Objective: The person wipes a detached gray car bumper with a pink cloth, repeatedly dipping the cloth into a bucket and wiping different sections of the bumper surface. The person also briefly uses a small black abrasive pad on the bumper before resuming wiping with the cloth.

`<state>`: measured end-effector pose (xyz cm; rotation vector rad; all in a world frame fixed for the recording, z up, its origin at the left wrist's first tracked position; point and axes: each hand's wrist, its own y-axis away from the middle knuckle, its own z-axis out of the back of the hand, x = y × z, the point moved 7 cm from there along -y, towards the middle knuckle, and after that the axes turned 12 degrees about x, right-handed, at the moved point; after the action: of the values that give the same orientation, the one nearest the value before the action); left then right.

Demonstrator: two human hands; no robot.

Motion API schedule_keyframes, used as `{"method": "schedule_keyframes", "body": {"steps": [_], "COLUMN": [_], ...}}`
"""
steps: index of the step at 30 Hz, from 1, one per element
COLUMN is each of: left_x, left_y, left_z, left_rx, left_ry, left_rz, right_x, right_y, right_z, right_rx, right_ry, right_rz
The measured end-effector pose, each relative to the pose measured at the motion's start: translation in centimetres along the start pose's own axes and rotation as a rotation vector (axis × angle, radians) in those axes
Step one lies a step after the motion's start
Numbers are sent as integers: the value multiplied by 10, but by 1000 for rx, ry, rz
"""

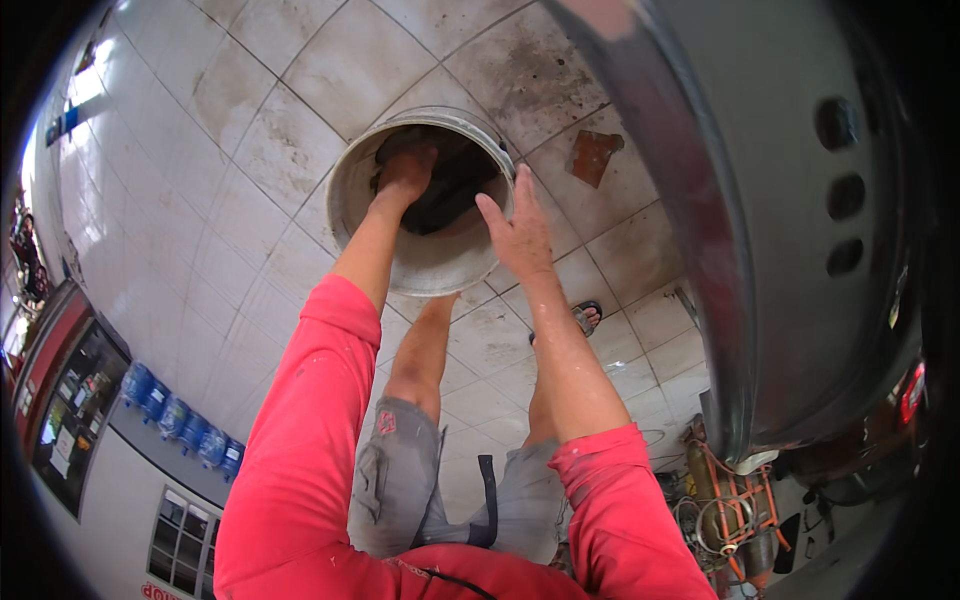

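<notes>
A pale, dirty bucket [440,268] stands on the tiled floor in front of my feet, its mouth facing up at me. My left hand [408,172] reaches down inside it; the fingers run into shadow, and what they touch is hidden. Something dark [465,200] lies at the bottom, too dim to name. At the bucket's right rim is my right hand [522,232], with its thumb over the mouth and its fingers stretched along the outer side. Thumb and fingers are apart. Whether they touch the rim I cannot tell.
A dark vehicle body panel [790,230] with several oval holes fills the right side. A reddish-brown flat piece [594,158] lies on the stained tiles [290,140]. Gas cylinders on an orange cart [738,510] stand lower right; blue water jugs [175,418] line a ledge at left.
</notes>
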<state>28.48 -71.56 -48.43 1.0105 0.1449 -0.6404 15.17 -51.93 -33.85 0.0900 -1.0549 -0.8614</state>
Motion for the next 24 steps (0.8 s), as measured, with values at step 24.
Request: {"method": "schedule_keyframes", "body": {"steps": [24], "left_x": [-69], "left_y": [-52], "left_z": [-104], "left_rx": [34], "left_ry": [-170], "left_rz": [-46], "right_x": [-2], "right_y": [-10], "right_z": [-28], "right_rx": [-242], "right_ry": [138], "right_rz": [-57]}}
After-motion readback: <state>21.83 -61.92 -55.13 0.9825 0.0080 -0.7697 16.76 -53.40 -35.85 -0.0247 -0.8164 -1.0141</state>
